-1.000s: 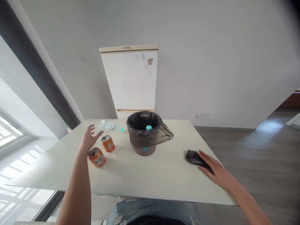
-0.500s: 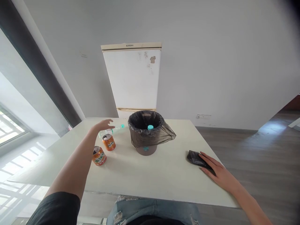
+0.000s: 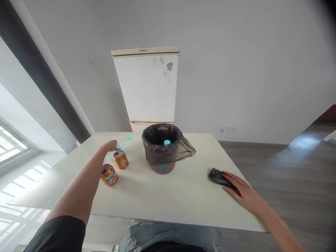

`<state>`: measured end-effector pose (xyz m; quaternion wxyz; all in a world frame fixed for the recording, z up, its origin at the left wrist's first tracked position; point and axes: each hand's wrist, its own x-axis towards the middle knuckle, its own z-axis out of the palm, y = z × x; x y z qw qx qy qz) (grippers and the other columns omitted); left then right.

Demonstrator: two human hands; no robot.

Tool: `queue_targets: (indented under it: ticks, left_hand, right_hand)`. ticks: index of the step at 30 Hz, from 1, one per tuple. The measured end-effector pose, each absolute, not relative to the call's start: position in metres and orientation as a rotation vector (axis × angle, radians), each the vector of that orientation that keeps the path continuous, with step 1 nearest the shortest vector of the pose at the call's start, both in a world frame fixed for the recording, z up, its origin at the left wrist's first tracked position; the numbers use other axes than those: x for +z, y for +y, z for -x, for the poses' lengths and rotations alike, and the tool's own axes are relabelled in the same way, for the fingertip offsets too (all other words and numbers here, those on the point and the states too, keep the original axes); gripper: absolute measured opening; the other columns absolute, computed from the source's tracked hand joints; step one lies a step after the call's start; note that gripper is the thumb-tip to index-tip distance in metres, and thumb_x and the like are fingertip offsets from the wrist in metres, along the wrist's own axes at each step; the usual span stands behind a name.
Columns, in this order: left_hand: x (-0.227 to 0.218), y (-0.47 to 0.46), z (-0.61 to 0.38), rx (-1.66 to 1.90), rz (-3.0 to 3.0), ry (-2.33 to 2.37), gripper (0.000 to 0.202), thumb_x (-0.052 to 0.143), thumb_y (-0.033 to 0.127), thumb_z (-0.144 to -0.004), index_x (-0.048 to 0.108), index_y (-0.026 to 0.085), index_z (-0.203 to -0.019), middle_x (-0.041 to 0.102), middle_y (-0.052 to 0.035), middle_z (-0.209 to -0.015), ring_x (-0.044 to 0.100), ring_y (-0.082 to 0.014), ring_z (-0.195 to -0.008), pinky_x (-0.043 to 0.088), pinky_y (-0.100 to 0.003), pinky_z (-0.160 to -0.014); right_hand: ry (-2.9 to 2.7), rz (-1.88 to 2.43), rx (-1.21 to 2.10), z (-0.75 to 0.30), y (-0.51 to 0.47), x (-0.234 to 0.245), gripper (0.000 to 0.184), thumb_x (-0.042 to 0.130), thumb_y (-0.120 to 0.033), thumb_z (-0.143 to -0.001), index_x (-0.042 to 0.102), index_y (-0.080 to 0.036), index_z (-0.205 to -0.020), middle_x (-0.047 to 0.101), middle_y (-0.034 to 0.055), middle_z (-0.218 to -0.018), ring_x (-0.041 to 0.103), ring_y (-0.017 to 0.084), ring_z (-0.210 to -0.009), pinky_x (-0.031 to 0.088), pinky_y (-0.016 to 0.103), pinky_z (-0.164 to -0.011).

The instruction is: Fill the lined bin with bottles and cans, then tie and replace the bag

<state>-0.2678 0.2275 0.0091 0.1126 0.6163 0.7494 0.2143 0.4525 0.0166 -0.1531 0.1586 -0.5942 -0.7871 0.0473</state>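
Observation:
At the table's left side, my left hand (image 3: 109, 145) is closed around a clear plastic bottle (image 3: 123, 141) with a teal cap. The bottle slants with its cap end up and to the right; part of it is hidden by the hand and a can. Just below it stand two orange drink cans (image 3: 121, 160), the nearer one (image 3: 109, 175) beside my forearm. My right hand (image 3: 240, 189) lies with fingers stretched over a crumpled black plastic bag (image 3: 219, 176). Between the hands stands a trash bin (image 3: 162, 169) lined with a black bag (image 3: 159, 153); a teal-capped bottle (image 3: 167, 142) pokes up inside.
The white table (image 3: 168, 199) carries all these things, its front edge close to my legs. A white fridge (image 3: 147, 87) stands behind it against a grey wall (image 3: 236, 70). A window (image 3: 12, 141) is at the left.
My left hand has come down and closed on the bottle, whose cap end has shifted left and slightly up. My right hand stays on the black bag.

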Motion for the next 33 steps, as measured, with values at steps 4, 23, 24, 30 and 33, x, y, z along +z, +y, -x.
queue_targets:
  ticks: [4, 23, 24, 30, 33]
  left_hand:
    - [0.030, 0.230, 0.271, 0.718, -1.662, 2.319, 0.058, 0.084, 0.047, -0.059, 0.067, 0.018, -0.106, 0.073, -0.0138, -0.104, 0.067, -0.0404, -0.112, 0.054, -0.045, -0.091]
    - [0.159, 0.157, 0.045, 1.341, -1.634, 1.109, 0.073, 0.094, 0.026, -0.062, 0.059, 0.024, -0.125, 0.068, -0.0085, -0.120, 0.072, -0.0251, -0.099, 0.063, -0.042, -0.084]
    - [0.153, 0.159, 0.039, 1.303, -1.649, 1.140, 0.074, 0.095, 0.024, -0.060, 0.059, 0.024, -0.125, 0.068, -0.0092, -0.120, 0.072, -0.0252, -0.099, 0.063, -0.041, -0.082]
    - [0.125, 0.174, 0.017, 1.007, -1.761, 1.205, 0.070, 0.095, 0.028, -0.060, 0.061, 0.024, -0.121, 0.068, -0.0102, -0.118, 0.071, -0.0245, -0.098, 0.063, -0.036, -0.076]
    - [0.115, 0.182, 0.014, 0.901, -1.791, 1.245, 0.055, 0.093, 0.028, -0.061, 0.067, 0.022, -0.110, 0.069, -0.0105, -0.119, 0.071, -0.0241, -0.097, 0.062, -0.033, -0.072]
  right_hand:
    - [-2.241, 1.683, 0.145, -0.450, 0.016, -0.148, 0.065, 0.046, -0.066, -0.101, 0.049, -0.033, -0.157, 0.047, 0.0042, -0.164, 0.050, 0.036, -0.146, 0.046, 0.052, -0.121]
    - [-2.190, 1.721, 0.224, -0.449, 0.015, -0.145, 0.064, 0.045, -0.066, -0.102, 0.052, -0.031, -0.155, 0.042, 0.0030, -0.166, 0.050, 0.035, -0.147, 0.045, 0.052, -0.121]
    - [-2.189, 1.717, 0.223, -0.449, 0.015, -0.144, 0.063, 0.045, -0.066, -0.102, 0.053, -0.032, -0.154, 0.042, 0.0027, -0.166, 0.049, 0.035, -0.147, 0.045, 0.052, -0.121]
    - [-2.182, 1.689, 0.233, -0.448, 0.015, -0.144, 0.061, 0.045, -0.066, -0.102, 0.056, -0.032, -0.151, 0.046, 0.0035, -0.164, 0.051, 0.035, -0.145, 0.044, 0.052, -0.122]
    - [-2.177, 1.684, 0.251, -0.448, 0.015, -0.143, 0.061, 0.045, -0.066, -0.102, 0.058, -0.031, -0.149, 0.048, 0.0041, -0.163, 0.051, 0.035, -0.145, 0.044, 0.052, -0.122]
